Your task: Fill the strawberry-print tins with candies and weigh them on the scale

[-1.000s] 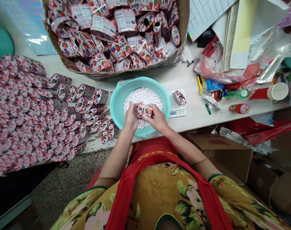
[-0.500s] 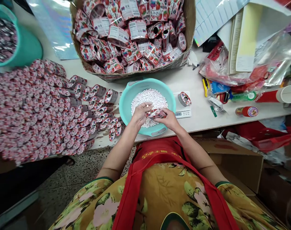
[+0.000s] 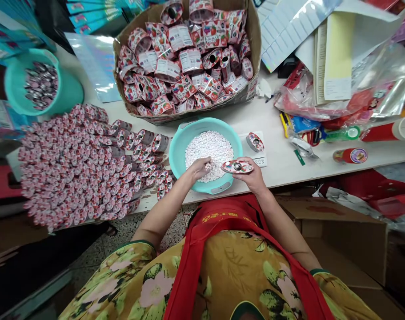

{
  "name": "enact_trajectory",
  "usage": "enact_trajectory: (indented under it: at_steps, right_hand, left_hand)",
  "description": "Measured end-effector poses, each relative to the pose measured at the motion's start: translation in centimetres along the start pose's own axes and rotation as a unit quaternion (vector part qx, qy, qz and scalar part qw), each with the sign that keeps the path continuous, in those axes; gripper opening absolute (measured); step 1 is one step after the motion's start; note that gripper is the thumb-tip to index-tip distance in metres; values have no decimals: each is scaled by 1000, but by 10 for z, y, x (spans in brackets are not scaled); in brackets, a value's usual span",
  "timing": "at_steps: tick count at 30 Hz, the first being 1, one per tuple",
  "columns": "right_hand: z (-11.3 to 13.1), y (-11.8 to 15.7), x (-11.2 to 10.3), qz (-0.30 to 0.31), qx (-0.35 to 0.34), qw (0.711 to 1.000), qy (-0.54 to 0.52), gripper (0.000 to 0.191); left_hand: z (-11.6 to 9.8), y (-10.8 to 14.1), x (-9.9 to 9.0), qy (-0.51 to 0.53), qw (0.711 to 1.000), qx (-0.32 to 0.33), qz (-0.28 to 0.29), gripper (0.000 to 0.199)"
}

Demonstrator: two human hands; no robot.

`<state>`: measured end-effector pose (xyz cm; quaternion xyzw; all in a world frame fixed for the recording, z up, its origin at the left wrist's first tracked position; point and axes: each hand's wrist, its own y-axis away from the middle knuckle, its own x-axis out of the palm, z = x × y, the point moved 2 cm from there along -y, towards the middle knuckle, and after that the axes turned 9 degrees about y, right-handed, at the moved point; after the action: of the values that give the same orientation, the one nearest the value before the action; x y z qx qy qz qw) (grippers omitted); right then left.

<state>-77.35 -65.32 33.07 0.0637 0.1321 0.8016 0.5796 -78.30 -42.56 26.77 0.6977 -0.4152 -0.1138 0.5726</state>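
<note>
Head view looks down on a white table [image 3: 278,166] with a turquoise bowl [image 3: 177,149] near its front edge, a heap of small white pellets [image 3: 209,144] inside. The left hand [image 3: 197,170] is over the left side of the heap, its fingers drawn together around a few loose pellets [image 3: 208,166]. The right hand [image 3: 252,177] grips a strawberry-print packet [image 3: 237,166] by its right part, at the bowl's near right side; the packet's narrow face, with a round dark spot at the middle, is turned up, and its left part is over the pellets.

Just right of the bowl, a digital scale [image 3: 260,162] bears a single packet [image 3: 255,142]. Beyond the bowl, on the far side, a cardboard box [image 3: 254,86] is piled with similar printed packets [image 3: 184,86]. On the left, many more packets [image 3: 72,173] stand in tight rows, and behind them is a turquoise bucket [image 3: 69,93] holding small shiny pieces [image 3: 41,85]. Farther right lie a yellow-handled cutter [image 3: 284,124] and a red jar [image 3: 350,155].
</note>
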Motion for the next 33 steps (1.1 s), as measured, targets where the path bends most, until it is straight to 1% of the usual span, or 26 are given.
enact_trajectory:
  at_steps: [3, 7, 10, 12, 14, 16, 18, 21, 23, 24, 25, 26, 28, 33]
  right_hand:
    - [-1, 5, -13, -35, -9, 999, -19, 58]
    - [0, -5, -16, -38, -31, 999, -24, 56]
    - [0, -15, -16, -24, -37, 999, -18, 57]
    - [-3, -16, -22, -26, -41, 999, -19, 57]
    - [-7, -10, -35, -48, -37, 998, -18, 55]
    - [-12, 0, -51, -82, -21, 996, -16, 55]
    - [-16, 10, -69, -118, -2, 993, -11, 54]
    - [-24, 24, -92, -163, 25, 986, -7, 53]
    - [-31, 30, -104, -192, 41, 980, -13, 55]
    - [-35, 33, -109, -206, 47, 977, -20, 56]
    - [-39, 35, -113, -220, 51, 974, -28, 56]
    - [-42, 36, -117, -230, 53, 971, -35, 57]
    - [-47, 39, -123, -248, 54, 966, -48, 57]
    - [-51, 42, -133, -291, 54, 953, -65, 58]
  left_hand:
    - [0, -4, 4, -76, 997, 6, 24, 18]
    - [-13, -4, 19, -155, 987, 26, 38, 8]
    - [-27, 4, 37, -198, 973, 95, 64, 7]
    - [-37, 12, 53, -225, 957, 155, 99, 10]
    - [-43, 19, 75, -284, 926, 208, 137, 11]
    - [-45, 20, 103, -379, 877, 245, 164, 8]
    - [-41, 14, 135, -475, 815, 280, 181, 7]
    - [-27, -4, 178, -597, 705, 329, 195, 14]
    - [-15, -15, 196, -652, 640, 357, 196, 18]
    - [-10, -18, 200, -671, 614, 367, 194, 20]
    - [-6, -21, 203, -684, 595, 376, 194, 23]
    - [-3, -22, 203, -692, 581, 383, 193, 26]
    - [0, -22, 202, -696, 571, 391, 192, 30]
    - [-4, -20, 200, -688, 579, 397, 183, 32]
